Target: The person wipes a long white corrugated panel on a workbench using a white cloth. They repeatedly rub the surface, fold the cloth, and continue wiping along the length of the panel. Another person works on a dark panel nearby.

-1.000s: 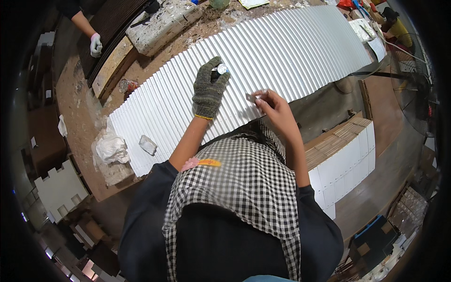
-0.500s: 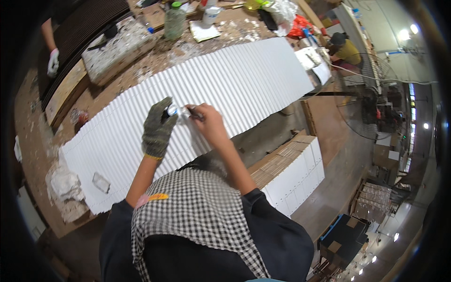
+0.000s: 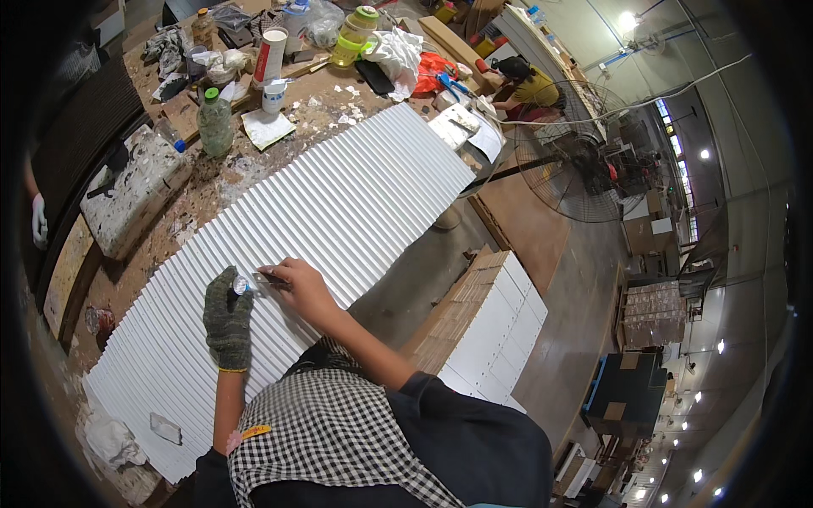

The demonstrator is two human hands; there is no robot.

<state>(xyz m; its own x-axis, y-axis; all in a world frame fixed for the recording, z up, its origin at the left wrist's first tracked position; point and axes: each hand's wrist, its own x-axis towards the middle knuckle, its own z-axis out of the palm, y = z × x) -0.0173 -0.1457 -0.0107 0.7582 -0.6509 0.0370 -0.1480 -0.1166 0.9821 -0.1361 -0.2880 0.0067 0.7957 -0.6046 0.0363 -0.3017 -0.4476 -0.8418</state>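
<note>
Grey-gloved left hand (image 3: 226, 323) is wrapped round the tube (image 3: 240, 285), nine o'clock in view, over white strips (image 3: 356, 195); bare right hand (image 3: 303, 291) pinches a flat tool (image 3: 273, 280) at the tube's three o'clock. Contact unclear. I'd brace the tube, move the tool lightly.

Holds a small white-and-blue round-ended piece (image 3: 240, 286) in the left hand (image 3: 227, 322), clad in a dark grey-green knitted glove with a yellow-edged cuff. Pinches a thin dark flat tool (image 3: 273, 281) in the bare right hand (image 3: 303, 292), just beside that piece. Has both above a long row of narrow white strips (image 3: 356, 186), laid side by side on a stained brown worktable (image 3: 326, 106). Shows a small clear rectangular piece (image 3: 166, 428) on the strips' left end, near a crumpled white cloth (image 3: 114, 438). Includes a green-capped clear bottle (image 3: 215, 127) beyond, standing upright, and a large black wire-caged fan (image 3: 584, 169) at right.
</note>
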